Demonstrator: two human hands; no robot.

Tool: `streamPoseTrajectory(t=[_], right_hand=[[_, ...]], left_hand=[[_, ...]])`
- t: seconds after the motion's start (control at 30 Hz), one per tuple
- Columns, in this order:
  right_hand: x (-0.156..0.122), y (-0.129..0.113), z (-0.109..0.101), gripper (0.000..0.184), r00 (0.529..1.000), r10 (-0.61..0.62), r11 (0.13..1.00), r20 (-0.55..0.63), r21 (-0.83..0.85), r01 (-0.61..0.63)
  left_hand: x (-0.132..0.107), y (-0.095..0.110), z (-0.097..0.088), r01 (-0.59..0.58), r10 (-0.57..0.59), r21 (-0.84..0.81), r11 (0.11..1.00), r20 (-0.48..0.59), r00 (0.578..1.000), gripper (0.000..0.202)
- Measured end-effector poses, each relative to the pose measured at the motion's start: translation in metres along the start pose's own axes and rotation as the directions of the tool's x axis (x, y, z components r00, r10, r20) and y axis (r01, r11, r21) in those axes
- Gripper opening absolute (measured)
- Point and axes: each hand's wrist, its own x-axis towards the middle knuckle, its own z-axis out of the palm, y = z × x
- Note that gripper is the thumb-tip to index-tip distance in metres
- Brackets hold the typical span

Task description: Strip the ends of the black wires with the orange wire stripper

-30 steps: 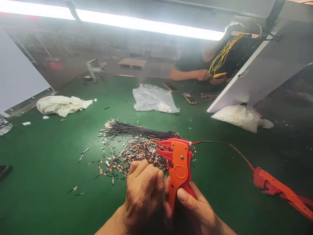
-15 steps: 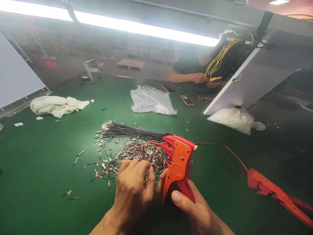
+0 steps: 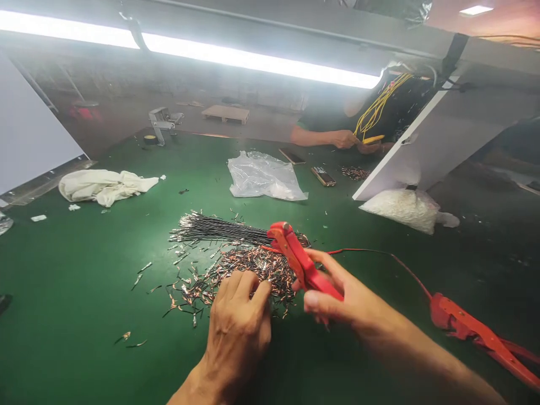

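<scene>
My right hand (image 3: 337, 292) grips an orange-red wire stripper (image 3: 295, 256), now tipped on its side with the jaws pointing up and left over a heap of cut wire bits (image 3: 236, 273). A thin red wire (image 3: 379, 254) runs from near the tool to the right. My left hand (image 3: 238, 323) rests knuckles up at the near edge of the heap, fingers curled and pinched together; what they hold is hidden. Behind the heap lies a bundle of black wires (image 3: 219, 228) with stripped ends.
The green mat (image 3: 84, 270) covers the bench. A second red tool (image 3: 476, 332) lies at the right. A white cloth (image 3: 101, 185), a clear plastic bag (image 3: 264, 177), a bag of white parts (image 3: 405, 208) and two phones lie farther back. Another person's hands (image 3: 350, 139) work yellow wires opposite.
My right hand has turned the stripper from upright onto its side and shifted it up and left over the heap. My left hand stayed at the heap's near edge.
</scene>
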Motion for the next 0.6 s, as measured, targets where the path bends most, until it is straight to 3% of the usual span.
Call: streamPoseTrajectory(t=[0.03, 0.1, 0.2, 0.27, 0.33, 0.4, 0.5, 0.6], right_hand=[[0.004, -0.005, -0.002, 0.07, 0.999, -0.005, 0.997, 0.038, 0.073, 0.002], [0.012, -0.012, -0.006, 0.065, 0.993, -0.114, 0.987, 0.042, 0.116, 0.108], [0.028, -0.024, -0.011, 0.04, 0.92, -0.39, 0.911, -0.044, -0.164, 0.379], [0.041, -0.032, -0.012, 0.036, 0.848, -0.53, 0.754, -0.019, -0.469, 0.46], [0.057, -0.039, -0.013, 0.031, 0.805, -0.589, 0.554, 0.068, -0.692, 0.464], [0.075, -0.042, -0.012, 0.027, 0.839, -0.528, 0.401, 0.135, -0.83, 0.386], [0.103, -0.042, -0.009, 0.025, 0.912, -0.401, 0.173, 0.083, -0.971, 0.165], [0.126, -0.037, -0.004, 0.021, 0.931, -0.354, 0.131, 0.083, -0.982, 0.137]], left_hand=[[-0.001, 0.0, 0.001, -0.004, 0.004, 0.006, 1.0, 0.005, 1.0, 0.019], [-0.002, 0.0, 0.002, -0.014, 0.014, 0.019, 1.0, 0.01, 1.0, 0.019], [-0.004, 0.0, 0.004, -0.042, 0.041, 0.043, 0.998, 0.026, 0.999, 0.02], [-0.004, 0.0, 0.005, -0.042, 0.04, 0.051, 0.998, 0.037, 0.999, 0.02], [-0.004, 0.001, 0.005, -0.028, 0.026, 0.047, 0.998, 0.038, 0.999, 0.02], [-0.004, 0.002, 0.004, -0.016, 0.015, 0.035, 0.999, 0.035, 0.999, 0.02], [-0.003, 0.002, 0.003, -0.016, 0.016, 0.016, 1.0, 0.012, 1.0, 0.022], [-0.002, 0.002, 0.003, -0.016, 0.017, 0.002, 1.0, -0.022, 1.0, 0.02]])
